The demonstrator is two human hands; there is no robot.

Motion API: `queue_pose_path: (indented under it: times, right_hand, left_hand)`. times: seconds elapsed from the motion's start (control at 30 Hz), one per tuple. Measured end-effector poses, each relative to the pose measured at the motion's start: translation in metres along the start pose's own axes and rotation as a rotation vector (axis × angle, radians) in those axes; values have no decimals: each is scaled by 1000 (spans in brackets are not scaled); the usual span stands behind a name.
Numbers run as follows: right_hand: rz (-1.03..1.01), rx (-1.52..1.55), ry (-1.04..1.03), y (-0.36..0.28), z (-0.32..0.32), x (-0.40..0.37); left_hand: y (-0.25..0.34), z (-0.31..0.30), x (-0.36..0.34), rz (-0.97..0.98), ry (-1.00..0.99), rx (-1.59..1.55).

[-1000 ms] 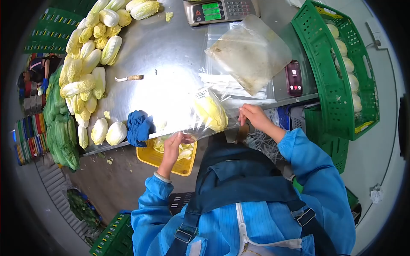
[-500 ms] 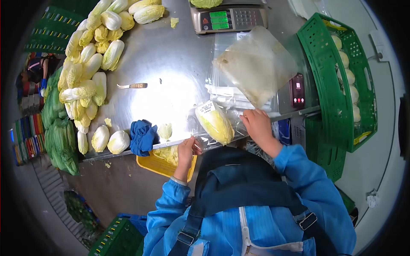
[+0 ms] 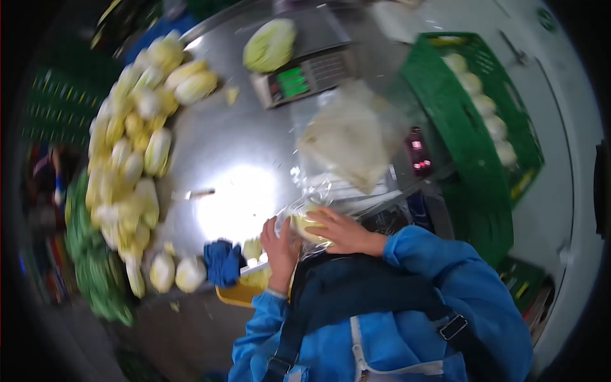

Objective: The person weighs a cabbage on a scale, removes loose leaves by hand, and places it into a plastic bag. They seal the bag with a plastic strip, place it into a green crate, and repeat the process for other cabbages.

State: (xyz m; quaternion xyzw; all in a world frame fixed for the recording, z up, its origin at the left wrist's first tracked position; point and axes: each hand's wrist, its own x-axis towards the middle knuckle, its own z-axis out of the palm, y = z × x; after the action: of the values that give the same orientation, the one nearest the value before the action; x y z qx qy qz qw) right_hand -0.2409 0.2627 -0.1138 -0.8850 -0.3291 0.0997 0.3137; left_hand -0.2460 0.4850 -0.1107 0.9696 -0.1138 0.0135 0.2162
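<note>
At the table's near edge, a napa cabbage (image 3: 309, 224) in clear plastic lies close against my apron, mostly hidden by my hands. My right hand (image 3: 344, 233) reaches across its top from the right, with fingers curved over the plastic. On the other side, my left hand (image 3: 280, 252) stands upright against the wrapped cabbage, its fingers stretched and slightly apart. Loose, shiny clear film (image 3: 316, 188) bunches just beyond them. Motion blurs the fingertips.
Several napa cabbages (image 3: 137, 159) are piled along the left. A knife (image 3: 194, 193) and blue cloth (image 3: 223, 262) lie on the metal table (image 3: 223, 121). The scale (image 3: 305, 75), a cabbage (image 3: 270, 46), plastic sheets (image 3: 350, 137), a phone (image 3: 418, 151) and a green crate (image 3: 439, 121) stand beyond.
My right hand has moved left onto the wrapped cabbage, and my left hand has come up against it. The cabbage is now nearer my body. The camera view has tilted and shifted.
</note>
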Motion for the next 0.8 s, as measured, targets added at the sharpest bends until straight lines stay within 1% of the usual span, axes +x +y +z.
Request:
queue_pose_path:
  times: [0.03,0.07,0.13,0.17,0.2,0.23,0.27,0.3,0.33,0.37,0.4,0.43,0.47,0.5,0.53,0.57,0.6,0.63,0.67,0.7,0.73,0.77,0.8]
  right_hand:
    - [103,89,56,3,-7,6]
    - [204,181,124,7,-16,13]
    - [603,717,-36,30,-45,25]
    - [759,1010,-109,39,-59,25]
    - [803,1212,-46,39,-73,19]
    - [827,1420,8,36,-84,11]
    - [835,1628,54,31,-100,2]
    - [823,1692,81,23,-124,-11]
    - [756,1765,242,18,-134,-24]
    - [682,1827,397,13,-139,-37]
    - [600,1878,545,13,-143,-48]
    - [532,1779,574,15,-148,-58]
    - [556,1525,676,17,-150,-57]
    - [576,1272,764,16,-155,-53]
    - [591,1014,838,12,-172,-50]
    - [656,1219,1084,14,-203,-58]
    - [600,1479,1055,38,-227,-77]
    - [635,1423,1088,57,-254,-98]
    - [646,1274,1143,78,-279,-121]
    - [662,1148,1271,94,-309,-138]
    - [650,945,1402,112,-335,-154]
    - [661,756,1458,146,-352,-173]
    - [785,651,1474,172,-367,-189]
  left_hand:
    - [-3,-8,13,84,-109,-176]
    - [-7,-15,30,242,-164,-195]
    - [-30,-9,53,-33,-480,-929]
    - [-26,-15,65,-226,-629,-1133]
    - [-23,-21,75,-443,-773,-1316]
    - [-26,-20,75,-380,-857,-1494]
    - [6,-32,86,-465,-843,-1417]
    - [24,-41,90,-283,-775,-1353]
    - [40,-46,92,-107,-700,-1290]
    - [61,-47,98,-352,-686,-1556]
    - [87,-49,104,-426,-619,-1696]
    - [111,-40,113,-362,-564,-1679]
    - [135,-32,121,-309,-510,-1659]
    - [158,-20,129,-206,-495,-1464]
    - [180,-16,136,-78,-539,-1458]
    - [196,-8,148,98,-599,-1431]
    - [212,-1,162,273,-654,-1393]
    - [233,-9,173,357,-531,-1244]
    - [243,-7,185,281,-506,-1251]
    - [246,-5,196,203,-483,-1253]
    - [245,-4,207,126,-466,-1249]
    - [236,4,217,-67,-482,-1230]
    - [216,20,225,-296,-504,-1225]
